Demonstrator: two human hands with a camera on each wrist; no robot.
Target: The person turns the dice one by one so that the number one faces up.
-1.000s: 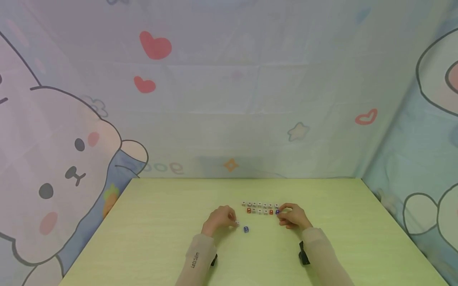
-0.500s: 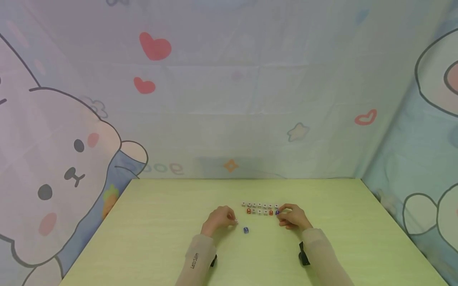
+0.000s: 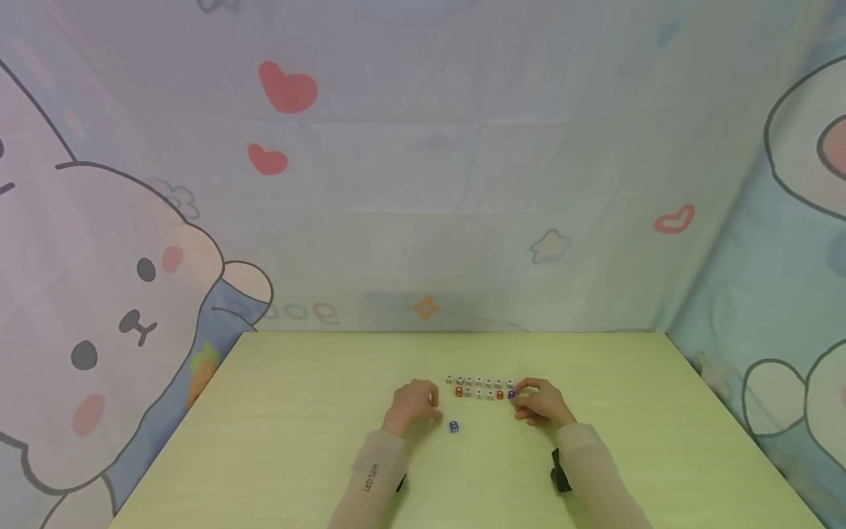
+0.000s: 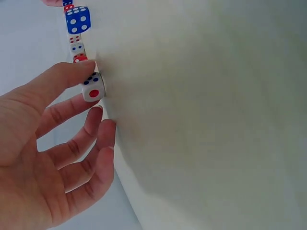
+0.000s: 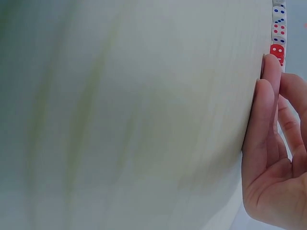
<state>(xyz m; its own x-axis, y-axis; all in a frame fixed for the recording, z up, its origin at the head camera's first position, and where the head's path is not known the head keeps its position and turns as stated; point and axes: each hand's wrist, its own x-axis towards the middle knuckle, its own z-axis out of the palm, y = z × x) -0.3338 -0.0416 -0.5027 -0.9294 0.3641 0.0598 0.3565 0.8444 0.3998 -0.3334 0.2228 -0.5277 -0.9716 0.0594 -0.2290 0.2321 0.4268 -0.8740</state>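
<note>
In the left wrist view a white die (image 4: 93,89) is pinched between the thumb and index finger of my left hand (image 3: 411,404), its other fingers loosely bent. A loose blue die (image 3: 453,427) lies just right of that hand, nearer me than the rows. My right hand (image 3: 545,404) holds its thumb and index finger at a blue die (image 3: 512,394), the right end of the front row. That row also has white dice and two red dice, one red die (image 3: 459,392) at its left end. In the right wrist view my fingers hide the blue end die.
Behind the front row runs a second row of several white dice (image 3: 479,381). All stand on a pale yellow-green table (image 3: 297,441). A printed cloth (image 3: 423,184) hangs along the table's back edge, with more cloth at both sides.
My left hand has turned slightly at the wrist, and its sleeve has shifted a little to the right, with the white die still pinched. The right hand stays at the blue end die.
</note>
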